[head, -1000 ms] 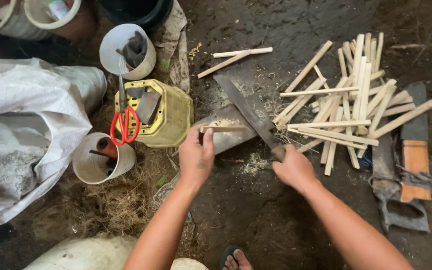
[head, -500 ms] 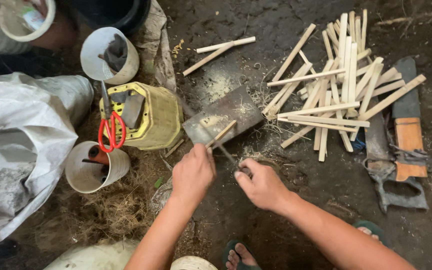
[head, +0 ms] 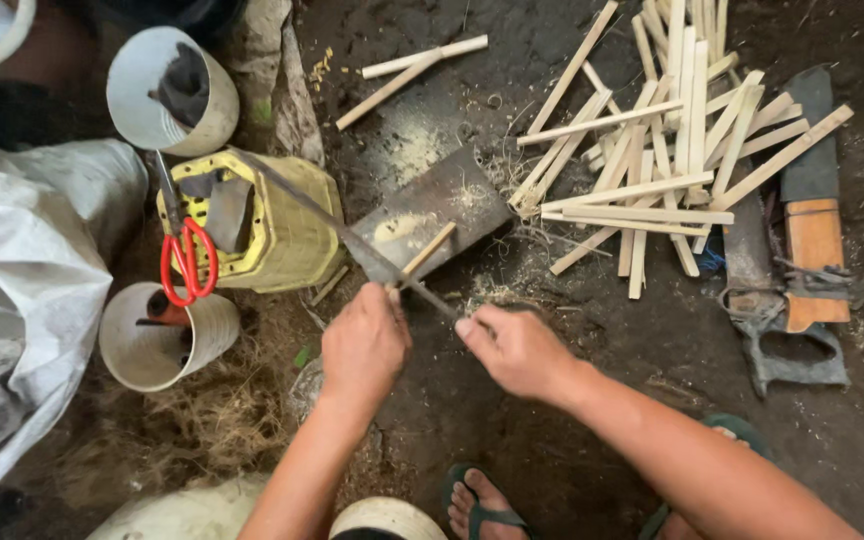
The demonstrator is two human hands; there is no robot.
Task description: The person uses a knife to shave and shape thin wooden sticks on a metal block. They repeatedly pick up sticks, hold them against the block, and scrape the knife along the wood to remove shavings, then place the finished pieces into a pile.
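The left hand [head: 364,345] is pinching the near end of a short bamboo stick [head: 424,254], which is resting tilted on a dark chopping block [head: 452,195] just beyond the knuckles, while the right hand [head: 514,350] is clamping the handle of a long thin blade [head: 332,222] crossing that stick. Beyond them, a heap of split bamboo sticks [head: 652,150] is lying on the dirt floor [head: 572,440], with a yellow container [head: 287,235], red-handled scissors [head: 187,262] and a white cup [head: 157,335] sitting to the left.
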